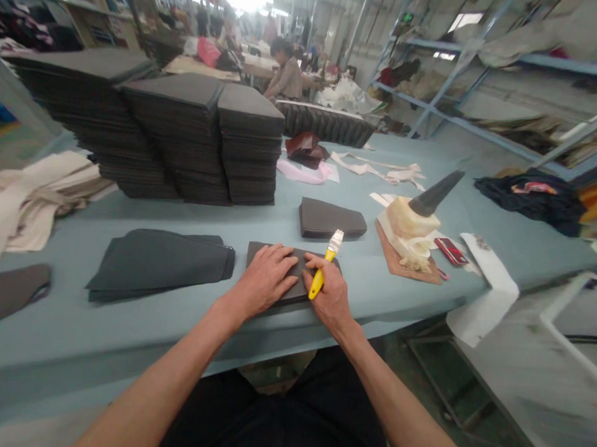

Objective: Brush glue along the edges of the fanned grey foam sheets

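My left hand (272,275) lies flat, fingers stretched out, on a dark stack of cut pieces (298,287) near the table's front edge. A paintbrush (325,264) with a yellow handle and pale bristles is gripped in my right hand (331,294); its bristles point up and away from me. Fingers of that hand also rest on the stack. Just behind lies a smaller stack of dark brown pieces (331,218). To the left, dark grey-green pieces (160,263) lie in a loose pile.
Tall stacks of dark pieces (172,97) stand at the back left. On the right, a glue-crusted container (412,219) with a dark cone-shaped thing sits on a brown board (389,259), beside a red box (451,251). A person (285,71) sits farther back.
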### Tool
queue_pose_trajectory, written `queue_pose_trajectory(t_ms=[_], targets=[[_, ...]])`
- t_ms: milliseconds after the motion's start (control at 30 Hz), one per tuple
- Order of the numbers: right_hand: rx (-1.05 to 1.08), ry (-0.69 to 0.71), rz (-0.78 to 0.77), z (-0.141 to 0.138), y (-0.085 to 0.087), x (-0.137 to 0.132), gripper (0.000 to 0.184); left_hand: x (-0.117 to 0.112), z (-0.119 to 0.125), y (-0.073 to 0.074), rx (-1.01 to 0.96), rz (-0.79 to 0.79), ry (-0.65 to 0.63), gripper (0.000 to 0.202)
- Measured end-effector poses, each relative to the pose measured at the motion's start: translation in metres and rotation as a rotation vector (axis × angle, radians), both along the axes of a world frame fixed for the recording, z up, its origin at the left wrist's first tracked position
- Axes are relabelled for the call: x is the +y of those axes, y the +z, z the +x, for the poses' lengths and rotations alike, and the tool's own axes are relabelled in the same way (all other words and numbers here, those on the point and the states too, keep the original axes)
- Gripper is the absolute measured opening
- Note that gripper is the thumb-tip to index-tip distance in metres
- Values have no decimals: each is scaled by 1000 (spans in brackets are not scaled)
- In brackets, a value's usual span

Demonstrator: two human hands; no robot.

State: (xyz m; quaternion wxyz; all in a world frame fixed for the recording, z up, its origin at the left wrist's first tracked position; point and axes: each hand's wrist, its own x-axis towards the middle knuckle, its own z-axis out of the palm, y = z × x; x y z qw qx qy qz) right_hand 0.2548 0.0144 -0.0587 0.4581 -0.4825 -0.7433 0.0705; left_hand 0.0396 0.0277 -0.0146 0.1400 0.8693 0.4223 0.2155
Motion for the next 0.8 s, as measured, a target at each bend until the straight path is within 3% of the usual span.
queue_pose_trajectory(t_ms=[567,700,800], targets=[[-29,-14,133,-11,13,-5,10,-23,-15,8,15,54,88,32],[-67,-26,145,-11,11,-5,9,-42,-39,6,-14,116,229,37],[-95,-26,166,-11,8,-5,7,-63,-76,-4,-93,203,450,37]])
